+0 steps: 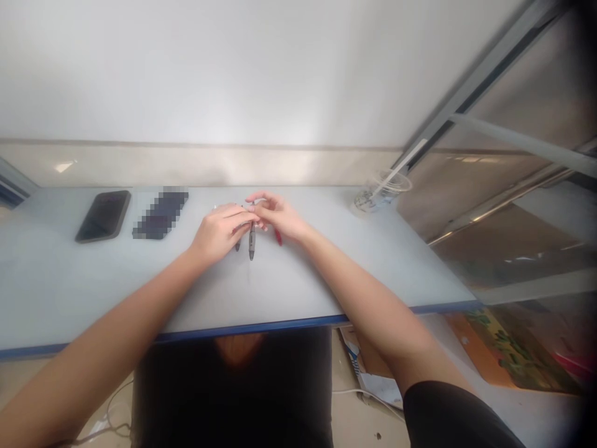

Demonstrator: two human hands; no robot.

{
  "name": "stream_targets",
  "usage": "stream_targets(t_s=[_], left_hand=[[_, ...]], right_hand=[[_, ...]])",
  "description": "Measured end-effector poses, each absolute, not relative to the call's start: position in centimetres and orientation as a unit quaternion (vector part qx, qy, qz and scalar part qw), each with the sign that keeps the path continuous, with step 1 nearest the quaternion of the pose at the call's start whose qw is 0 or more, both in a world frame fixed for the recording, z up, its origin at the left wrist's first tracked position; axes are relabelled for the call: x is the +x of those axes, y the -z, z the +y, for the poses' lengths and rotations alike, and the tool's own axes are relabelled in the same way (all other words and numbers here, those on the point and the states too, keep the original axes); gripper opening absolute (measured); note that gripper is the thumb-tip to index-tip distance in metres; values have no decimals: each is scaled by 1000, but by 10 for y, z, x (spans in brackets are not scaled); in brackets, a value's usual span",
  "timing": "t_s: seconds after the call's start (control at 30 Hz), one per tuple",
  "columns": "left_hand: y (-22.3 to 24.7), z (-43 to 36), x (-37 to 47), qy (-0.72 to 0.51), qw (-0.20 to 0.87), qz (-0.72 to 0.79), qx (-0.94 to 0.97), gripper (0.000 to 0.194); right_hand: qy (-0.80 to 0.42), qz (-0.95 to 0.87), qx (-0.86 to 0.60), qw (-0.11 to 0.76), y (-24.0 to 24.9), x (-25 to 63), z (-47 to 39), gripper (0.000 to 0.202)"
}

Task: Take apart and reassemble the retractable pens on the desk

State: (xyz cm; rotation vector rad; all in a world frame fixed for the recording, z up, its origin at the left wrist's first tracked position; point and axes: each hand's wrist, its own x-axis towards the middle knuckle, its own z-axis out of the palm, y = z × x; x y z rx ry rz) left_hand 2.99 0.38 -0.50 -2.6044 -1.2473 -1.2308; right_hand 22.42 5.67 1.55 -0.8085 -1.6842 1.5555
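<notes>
Both of my hands meet over the table, with pens under and between them. My left hand [217,235] has its fingers bent together and closed around the middle of a grey pen [252,244], whose tapered end points toward me. At the pen's far end, the thumb and fingers of my right hand [282,216] are closed on it, touching the left fingertips. A second, dark pen [238,245] shows partly beneath my left fingers. Just below my right hand a red pen-like piece [278,237] sticks out, its other part hidden.
On the left of the table [298,295] lie a dark smartphone [103,216] and a pixelated dark object [161,213]. A clear plastic cup [380,194] with a straw stands at the back right. A wall rises behind, and a glass-and-metal frame [513,143] borders the right.
</notes>
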Motion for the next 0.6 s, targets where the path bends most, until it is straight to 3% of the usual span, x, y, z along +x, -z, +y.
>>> stream_targets(t_s=[0.33,0.6], left_hand=[[5,3,30,373,-64,-454,-807,31],[10,5,32,317,-65,-533,-782,19]], right_hand=[[-588,-600,-349,416,-8,230,69,47],[-553,-617,-350,437,-4,237,79,42]])
